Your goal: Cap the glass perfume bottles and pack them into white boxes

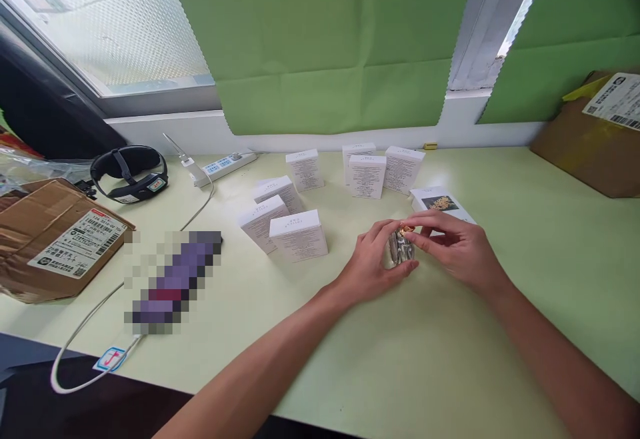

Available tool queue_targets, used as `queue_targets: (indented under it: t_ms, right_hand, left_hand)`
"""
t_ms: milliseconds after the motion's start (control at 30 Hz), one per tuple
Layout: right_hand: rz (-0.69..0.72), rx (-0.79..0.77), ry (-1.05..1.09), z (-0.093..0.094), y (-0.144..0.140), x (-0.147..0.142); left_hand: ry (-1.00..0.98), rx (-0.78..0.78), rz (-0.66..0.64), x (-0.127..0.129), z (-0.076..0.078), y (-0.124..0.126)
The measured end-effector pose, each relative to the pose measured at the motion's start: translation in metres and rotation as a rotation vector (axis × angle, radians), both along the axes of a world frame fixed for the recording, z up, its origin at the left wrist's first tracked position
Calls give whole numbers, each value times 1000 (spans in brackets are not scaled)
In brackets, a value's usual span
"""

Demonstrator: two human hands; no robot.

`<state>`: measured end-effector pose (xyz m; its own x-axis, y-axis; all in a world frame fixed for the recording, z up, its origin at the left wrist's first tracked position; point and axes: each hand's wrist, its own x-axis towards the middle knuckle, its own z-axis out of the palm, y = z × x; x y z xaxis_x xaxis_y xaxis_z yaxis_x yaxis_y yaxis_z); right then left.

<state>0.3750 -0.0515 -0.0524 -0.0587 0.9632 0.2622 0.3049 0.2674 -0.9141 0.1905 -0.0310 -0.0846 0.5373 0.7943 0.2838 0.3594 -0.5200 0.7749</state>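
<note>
A small clear, shiny container (401, 247), which looks like a little glass bottle with something dark showing in it, stands low over the table between my hands. My left hand (373, 262) is wrapped round its left side, thumb in front. At its top, the fingers of my right hand (457, 249) pinch a small gold-coloured piece (405, 228); whether it is a cap or a ring I cannot tell. Just behind my right hand a white box (443, 200) with a dark picture lies flat, partly hidden by the fingers.
Several white printed boxes (300, 236) stand upright left of my hands, and more boxes (367, 176) stand behind. At the left are a blurred-out phone-like object (175, 282), a cable, a power strip (225, 167), a black head strap (131, 176) and a carton (65, 236). Another carton (595, 139) is far right.
</note>
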Motion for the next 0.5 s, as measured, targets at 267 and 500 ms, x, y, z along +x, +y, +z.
queue_targets:
  t_ms: [267,500]
  right_hand:
    - [-4,37,-6,-4,1,-2]
    - [-1,30,25,-11,4,1]
  left_hand:
    - [-37,-5,-8,1,0,1]
    - [-49,-4,10,1,-1,1]
